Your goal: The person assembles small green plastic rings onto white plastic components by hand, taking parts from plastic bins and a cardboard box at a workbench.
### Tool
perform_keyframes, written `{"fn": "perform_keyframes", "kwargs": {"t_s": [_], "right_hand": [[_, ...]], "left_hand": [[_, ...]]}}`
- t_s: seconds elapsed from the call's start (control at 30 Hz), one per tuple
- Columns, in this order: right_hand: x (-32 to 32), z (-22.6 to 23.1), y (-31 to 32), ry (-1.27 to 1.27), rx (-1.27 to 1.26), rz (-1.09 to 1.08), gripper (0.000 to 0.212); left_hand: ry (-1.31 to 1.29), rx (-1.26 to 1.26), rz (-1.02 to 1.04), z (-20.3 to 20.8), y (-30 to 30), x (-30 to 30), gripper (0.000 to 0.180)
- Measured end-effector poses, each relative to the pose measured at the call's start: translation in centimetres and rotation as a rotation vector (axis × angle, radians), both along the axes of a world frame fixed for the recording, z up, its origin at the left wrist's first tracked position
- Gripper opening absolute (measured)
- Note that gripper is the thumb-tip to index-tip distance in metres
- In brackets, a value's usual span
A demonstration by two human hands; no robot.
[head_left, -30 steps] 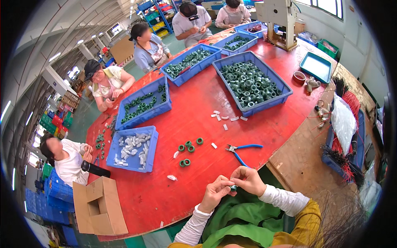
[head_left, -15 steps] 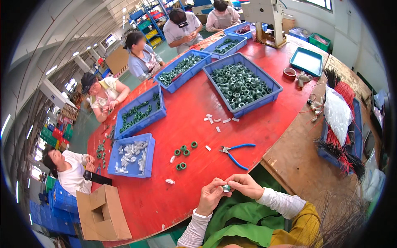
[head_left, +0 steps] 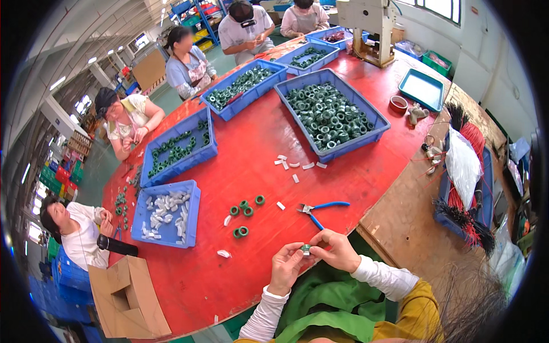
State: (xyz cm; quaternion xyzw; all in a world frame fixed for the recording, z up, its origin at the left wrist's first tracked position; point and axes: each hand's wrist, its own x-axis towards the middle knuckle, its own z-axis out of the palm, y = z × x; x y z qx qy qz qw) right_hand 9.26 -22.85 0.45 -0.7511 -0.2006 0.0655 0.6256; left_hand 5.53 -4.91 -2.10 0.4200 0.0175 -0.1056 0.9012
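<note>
Red desk (head_left: 246,154) is biggest, then the large blue tray (head_left: 349,147) heaped with green rings, beyond the blue-handled pliers (head_left: 331,204), and the smaller blue bin (head_left: 166,239) of white pieces, well left of the pliers. Left hand (head_left: 286,268) and right hand (head_left: 338,251) are on the near side of the pliers, thumbs and fingers of both pinched on the held ring (head_left: 306,250), green with a pale patch. Loose rings (head_left: 244,204) lie left of the pliers, one white strip (head_left: 281,206) between.
</note>
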Motion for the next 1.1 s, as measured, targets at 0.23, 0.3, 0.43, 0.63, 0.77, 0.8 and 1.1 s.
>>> {"fn": "perform_keyframes", "kwargs": {"t_s": [0.23, 0.3, 0.43, 0.63, 0.77, 0.8, 1.1], "right_hand": [[1.3, 2.0, 0.7, -0.578, -0.16, -0.034, 0.033], [1.5, 0.8, 0.6, -0.677, -0.157, -0.022, 0.032], [1.8, 0.2, 0.9, -0.818, -0.145, -0.048, 0.027], [1.5, 2.5, 0.3, -0.852, -0.125, -0.129, 0.023], [0.8, 1.2, -0.2, -0.672, -0.03, -0.083, 0.027], [0.5, 1.4, -0.2, -0.683, -0.032, -0.051, 0.027], [-2.1, 0.1, 0.3, -0.783, -0.175, -0.028, 0.023]], "left_hand": [[0.115, -0.001, 0.032, 0.5, -0.3, 0.7, 0.017], [0.098, -0.042, 0.008, 1.2, -0.6, 0.5, 0.017], [0.129, -0.102, 0.055, 0.3, -0.6, 0.6, 0.016], [0.18, -0.146, 0.122, 0.2, -1.3, -0.2, 0.015], [0.16, -0.206, 0.108, 1.0, -2.0, -0.1, 0.017], [0.161, -0.206, 0.112, 0.9, -2.0, 0.0, 0.017], [0.198, -0.239, 0.166, -0.6, -2.2, -0.3, 0.016]]}}
